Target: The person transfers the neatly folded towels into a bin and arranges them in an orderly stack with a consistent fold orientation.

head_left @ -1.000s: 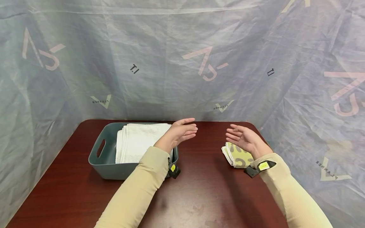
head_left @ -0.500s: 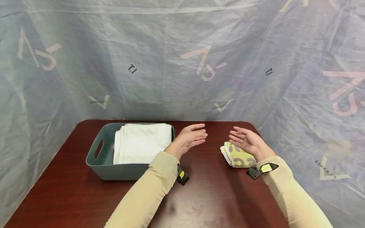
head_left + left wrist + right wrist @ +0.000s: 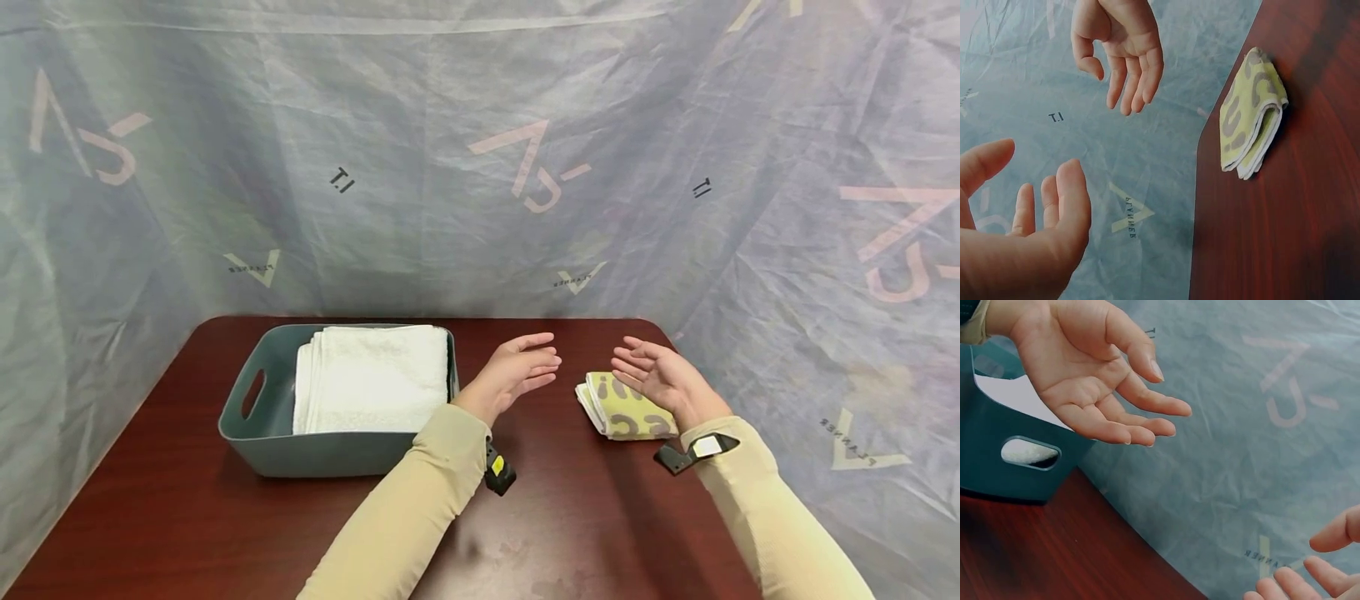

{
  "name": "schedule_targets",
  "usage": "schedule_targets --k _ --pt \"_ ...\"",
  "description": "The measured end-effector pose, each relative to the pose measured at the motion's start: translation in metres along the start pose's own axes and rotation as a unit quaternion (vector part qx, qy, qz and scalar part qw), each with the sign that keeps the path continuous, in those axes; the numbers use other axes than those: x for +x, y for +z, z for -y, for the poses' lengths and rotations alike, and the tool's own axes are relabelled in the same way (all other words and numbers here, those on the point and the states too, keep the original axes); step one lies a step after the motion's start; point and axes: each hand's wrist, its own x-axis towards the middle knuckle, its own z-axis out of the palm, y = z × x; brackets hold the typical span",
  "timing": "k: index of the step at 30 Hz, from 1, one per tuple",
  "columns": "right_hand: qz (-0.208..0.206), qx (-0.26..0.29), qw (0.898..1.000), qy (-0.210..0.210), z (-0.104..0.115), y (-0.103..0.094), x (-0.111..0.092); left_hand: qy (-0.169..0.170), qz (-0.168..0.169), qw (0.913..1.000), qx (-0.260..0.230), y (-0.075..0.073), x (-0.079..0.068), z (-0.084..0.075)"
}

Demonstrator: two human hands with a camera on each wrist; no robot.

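Both hands hover above the table with nothing in them, palms turned toward each other. My left hand (image 3: pixel 516 375) is right of the grey-green basket (image 3: pixel 322 454), its fingers relaxed and slightly bent. Inside the basket lies a folded white towel (image 3: pixel 382 379), reaching up to the rim. My right hand (image 3: pixel 663 379) is over the folded yellow-green towel (image 3: pixel 630 417) with grey markings, overlapping it in the head view. The left wrist view shows this patterned towel (image 3: pixel 1250 119) on the table, apart from both hands.
The dark red-brown table (image 3: pixel 525 533) ends at the back against a grey printed sheet (image 3: pixel 435 167), which also hangs along both sides. An oval handle hole (image 3: pixel 253 394) is cut in the basket's left end. Each wrist wears a black mount.
My left hand has moved right and slightly down, away from the basket toward the table's middle. My right hand has shifted slightly right. The head view has turned a little; basket and towels stay put.
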Motion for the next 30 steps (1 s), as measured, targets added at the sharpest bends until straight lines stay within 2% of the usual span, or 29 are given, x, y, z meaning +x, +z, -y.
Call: schedule_targets --k 10,17,30 --pt "-0.001 0.019 1.0 -0.008 -0.011 -0.024 -0.003 -0.005 -0.017 0.9997 -0.016 0.013 0.009 0.022" --pt "-0.008 0.01 1.0 -0.017 -0.019 -0.032 -0.005 -0.006 0.002 0.9999 -0.013 0.02 0.012 0.033" --pt "-0.014 0.021 0.999 -0.028 -0.025 -0.044 0.0 -0.01 0.012 0.9998 -0.011 0.027 0.032 0.065"
